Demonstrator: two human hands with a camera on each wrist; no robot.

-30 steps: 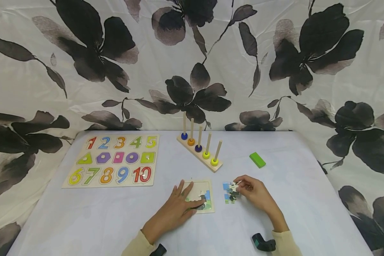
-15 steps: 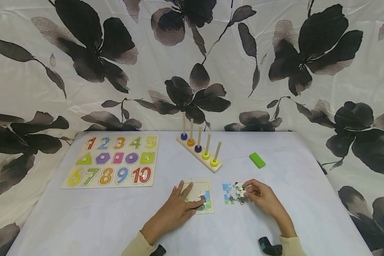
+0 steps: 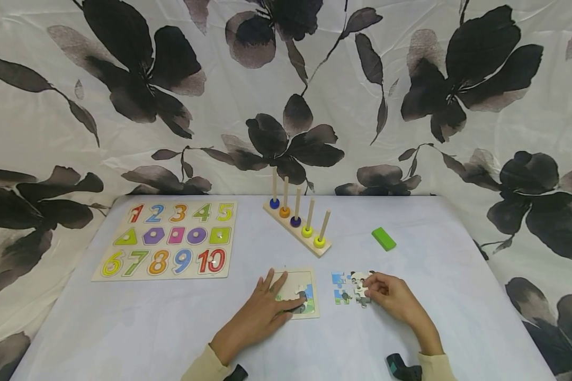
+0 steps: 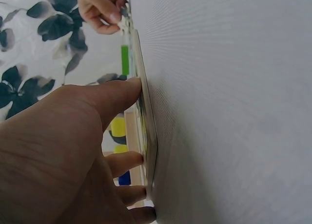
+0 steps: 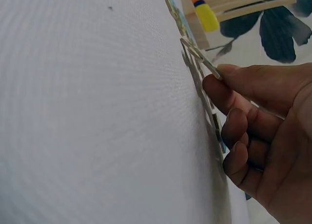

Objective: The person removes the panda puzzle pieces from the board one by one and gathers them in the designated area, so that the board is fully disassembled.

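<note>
My left hand point(image 3: 262, 311) lay spread on the puzzle board point(image 3: 296, 277); to its right, my right hand point(image 3: 393, 297) pinched a puzzle piece point(image 5: 202, 58), tilted by other pieces point(image 3: 345, 295) on the surface point(image 3: 124, 328), perhaps touching them.

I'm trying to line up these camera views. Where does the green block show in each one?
Head: the green block is right of centre, to the right of the peg stand.
Left wrist: the green block is left of centre in the upper half, below the right hand.
Right wrist: not visible.
Shared landmark: the peg stand's yellow ring.
</note>
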